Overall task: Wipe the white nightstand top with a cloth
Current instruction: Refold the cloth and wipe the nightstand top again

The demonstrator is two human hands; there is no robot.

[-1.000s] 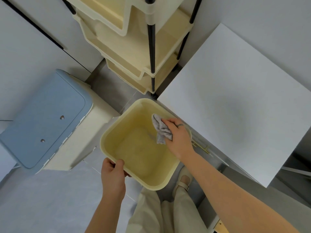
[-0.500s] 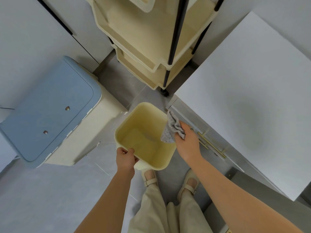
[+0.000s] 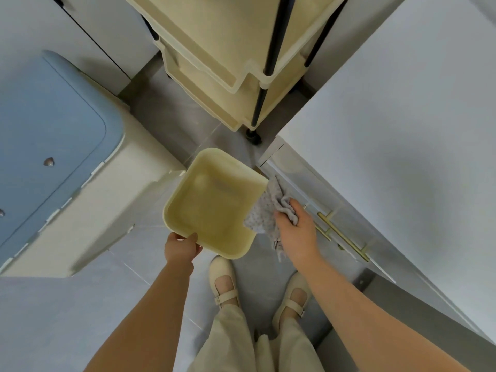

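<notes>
The white nightstand top fills the right side, bare and flat, with brass drawer handles on its front below. My right hand grips a crumpled grey cloth just outside the right rim of a pale yellow plastic basin, beside the nightstand's front. My left hand holds the basin by its near corner, low over the grey tile floor. The basin looks empty inside.
A cream rolling cart with black posts stands behind the basin, against the wall. A cream storage box with a blue lid sits at left. My feet in cream shoes stand on the floor below the basin.
The basin has dropped lower, away from my head. My right hand has lifted the cloth out of the basin and over its right rim towards the nightstand front.
</notes>
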